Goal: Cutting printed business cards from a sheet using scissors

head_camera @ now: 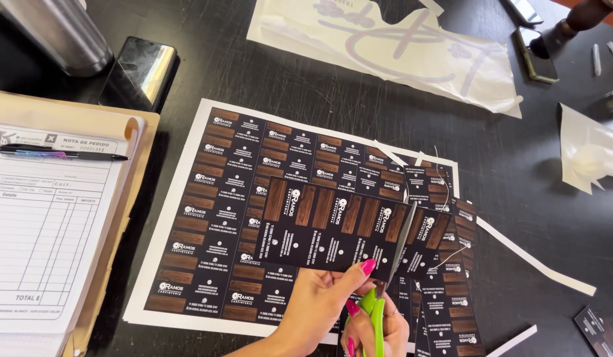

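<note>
— Two hands low in view, close together. Left hand (317,301) pinching the lower edge of a dark strip of printed cards with brown wood-grain panels (339,228), thumb on top, fingers curled under.

— And the right hand (379,324)?

— Closed through the green plastic handles of steel scissors (394,264), blades parted around the strip's right part, cutting upward.

— Under the strip?

— Large white-edged printed sheet of the same dark cards (214,211), flat on the black tabletop (518,165). Cut card strips (448,291) piled just right of the scissors, thin white paper trimmings (538,264) beyond.

— Farther out?

— White lined order pad (45,225) on a tan folder at left, black pen (61,154) across it. Black phone (142,73) and steel tumbler (58,33) above. Pale translucent sheet with a curved design (399,49) at top. Tumbler's contents: cannot tell.
</note>
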